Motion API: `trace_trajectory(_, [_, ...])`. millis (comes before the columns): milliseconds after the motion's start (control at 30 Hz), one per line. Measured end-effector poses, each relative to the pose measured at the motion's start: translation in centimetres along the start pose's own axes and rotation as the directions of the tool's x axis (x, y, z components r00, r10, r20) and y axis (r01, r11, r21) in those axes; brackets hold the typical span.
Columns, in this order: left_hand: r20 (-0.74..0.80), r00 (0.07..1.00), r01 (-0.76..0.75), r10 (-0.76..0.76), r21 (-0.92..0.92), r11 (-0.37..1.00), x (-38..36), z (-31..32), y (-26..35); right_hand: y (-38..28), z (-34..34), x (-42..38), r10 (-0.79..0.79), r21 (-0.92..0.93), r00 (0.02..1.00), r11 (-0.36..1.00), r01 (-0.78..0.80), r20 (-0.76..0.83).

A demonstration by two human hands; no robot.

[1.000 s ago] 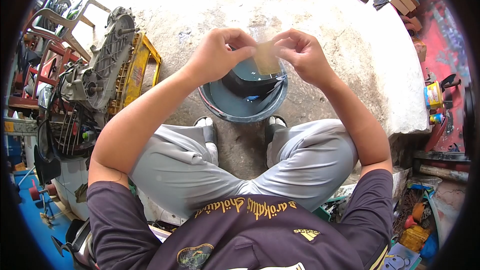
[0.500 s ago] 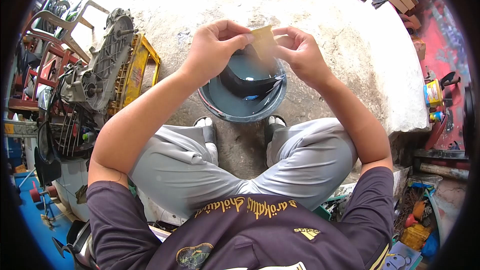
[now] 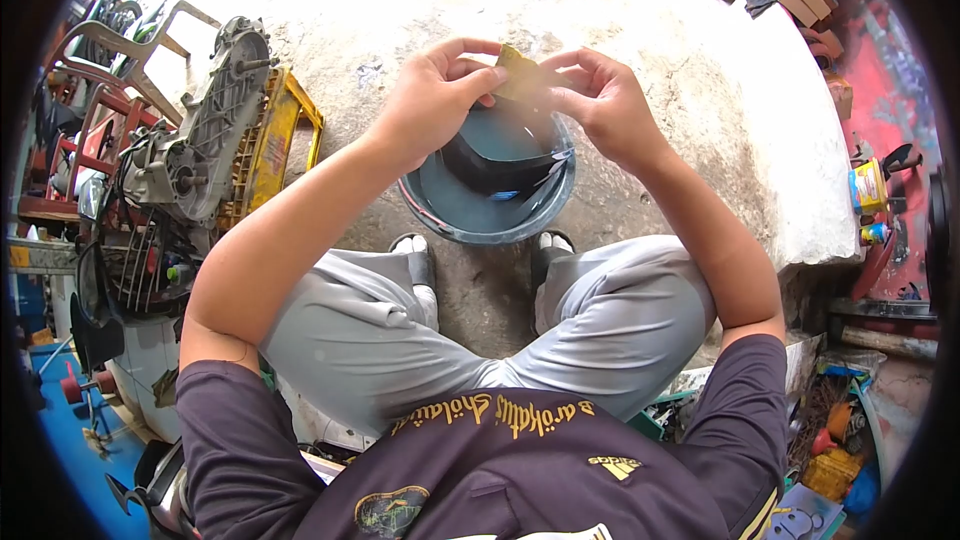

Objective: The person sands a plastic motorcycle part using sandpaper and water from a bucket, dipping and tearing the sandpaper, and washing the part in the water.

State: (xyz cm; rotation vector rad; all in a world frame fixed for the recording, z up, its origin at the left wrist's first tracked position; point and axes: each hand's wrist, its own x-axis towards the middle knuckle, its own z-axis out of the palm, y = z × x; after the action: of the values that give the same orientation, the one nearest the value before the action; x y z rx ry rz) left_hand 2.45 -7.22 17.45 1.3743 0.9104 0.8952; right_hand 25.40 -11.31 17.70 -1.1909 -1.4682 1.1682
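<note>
My left hand (image 3: 440, 90) pinches one edge of a small yellowish sheet (image 3: 525, 78) that looks like sandpaper. At its other side are the thumb and curled fingers of my right hand (image 3: 607, 110), closed on that edge. The sheet is bent and partly blurred, so its surface does not show well. Just below both hands stands a dark round bucket (image 3: 480, 236) with liquid in it. Inside lies a curved, glossy black piece (image 3: 495, 176), partly under the liquid, with one pointed end by the right rim.
My feet (image 3: 418, 245) rest on the concrete floor close to the bucket. To the left are a yellow crate (image 3: 290, 130), a grey metal engine casing (image 3: 225, 120) and a chair (image 3: 145, 50). A raised pale ledge (image 3: 810, 210) and several tools and containers line the right side.
The sheet has turned and folded between my fingers, showing a narrower upper edge. Both hands stay over the bucket almost in place.
</note>
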Motion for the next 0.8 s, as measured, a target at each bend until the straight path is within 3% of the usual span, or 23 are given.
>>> trace_trajectory(67, [0.015,1.0,0.005,-0.005,-0.031,1.0,0.2,0.1,-0.2,0.0,-0.1,0.1,0.01,-0.001,1.0,1.0,-0.01,0.013])
trace_trajectory(233, [0.029,1.0,0.004,-0.004,0.005,1.0,0.3,-0.2,-0.1,0.4,-0.3,0.3,-0.138,-0.005,0.988,0.99,0.138,-0.065])
trace_trajectory(367, [0.05,0.995,-0.089,0.09,-0.019,0.996,0.3,-0.2,-0.2,0.0,-0.7,0.2,-0.093,-0.009,0.992,0.996,0.092,-0.084])
trace_trajectory(467, [0.09,0.989,-0.114,0.114,-0.002,0.993,0.4,-0.7,-0.4,0.0,-1.2,0.2,-0.032,0.138,0.999,0.99,0.036,-0.027])
trace_trajectory(700, [0.146,0.978,-0.136,0.148,-0.091,0.987,0.5,-1.3,-0.7,-0.8,-1.6,-0.3,-0.072,0.007,0.996,0.997,0.071,0.044])
trace_trajectory(800, [0.078,0.992,-0.1,0.094,0.07,0.993,0.2,-0.8,-0.2,-1.1,-1.6,-0.4,-0.058,-0.047,0.996,0.997,0.061,0.075])
